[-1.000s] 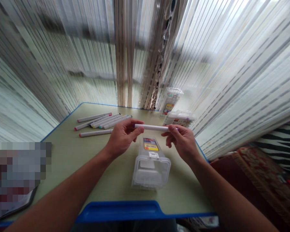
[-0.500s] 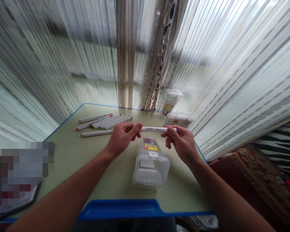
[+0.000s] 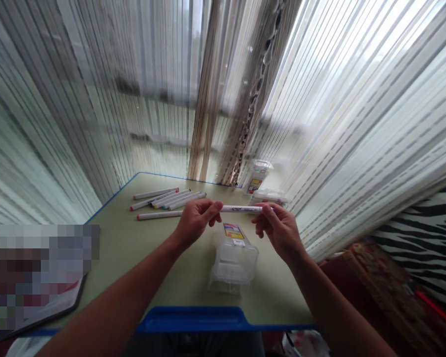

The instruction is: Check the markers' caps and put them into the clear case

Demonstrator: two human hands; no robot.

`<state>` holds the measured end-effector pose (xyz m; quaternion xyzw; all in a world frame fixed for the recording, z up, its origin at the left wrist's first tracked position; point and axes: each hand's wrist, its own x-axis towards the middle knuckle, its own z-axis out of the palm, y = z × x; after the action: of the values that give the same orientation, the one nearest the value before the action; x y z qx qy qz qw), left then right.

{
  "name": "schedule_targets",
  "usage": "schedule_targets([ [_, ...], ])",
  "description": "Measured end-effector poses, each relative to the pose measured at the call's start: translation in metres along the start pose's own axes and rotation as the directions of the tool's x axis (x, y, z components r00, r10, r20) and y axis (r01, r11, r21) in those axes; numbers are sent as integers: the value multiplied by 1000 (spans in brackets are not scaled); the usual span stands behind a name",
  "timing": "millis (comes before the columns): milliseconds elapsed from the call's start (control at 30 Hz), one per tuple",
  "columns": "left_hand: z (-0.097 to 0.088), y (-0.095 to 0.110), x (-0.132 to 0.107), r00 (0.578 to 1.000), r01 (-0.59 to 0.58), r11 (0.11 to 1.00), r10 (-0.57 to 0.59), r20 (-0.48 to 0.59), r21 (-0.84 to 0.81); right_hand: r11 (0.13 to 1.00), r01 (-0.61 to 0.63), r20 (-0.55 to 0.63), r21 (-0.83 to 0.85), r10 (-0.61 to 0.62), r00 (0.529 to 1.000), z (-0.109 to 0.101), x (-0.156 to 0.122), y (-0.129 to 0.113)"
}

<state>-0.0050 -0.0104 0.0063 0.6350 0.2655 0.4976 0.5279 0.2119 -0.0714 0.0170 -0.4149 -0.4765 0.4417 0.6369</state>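
Both hands up over the clear box point(image 3: 233, 258): left hand point(image 3: 195, 223) and right hand point(image 3: 278, 229) each pinch an end of the white marker point(image 3: 241, 209), level between them. Looks mid-uncapping; next needs a straight pull apart.

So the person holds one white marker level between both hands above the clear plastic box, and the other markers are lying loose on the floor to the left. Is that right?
Not quite. The head view shows the loose markers lying on the green table, not on the floor. The rest holds: the left hand and right hand hold one white marker level above the clear plastic box.
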Motion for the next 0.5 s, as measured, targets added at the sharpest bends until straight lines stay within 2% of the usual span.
schedule_targets([
  [233,3,12,-5,998,-4,991,13,65,-134,999,8,-26,-48,-10,1000,4,-15,-35],
  [500,5,20,-11,976,59,970,-7,216,-236,962,144,-61,-231,-162,985,4,-42,-68],
])
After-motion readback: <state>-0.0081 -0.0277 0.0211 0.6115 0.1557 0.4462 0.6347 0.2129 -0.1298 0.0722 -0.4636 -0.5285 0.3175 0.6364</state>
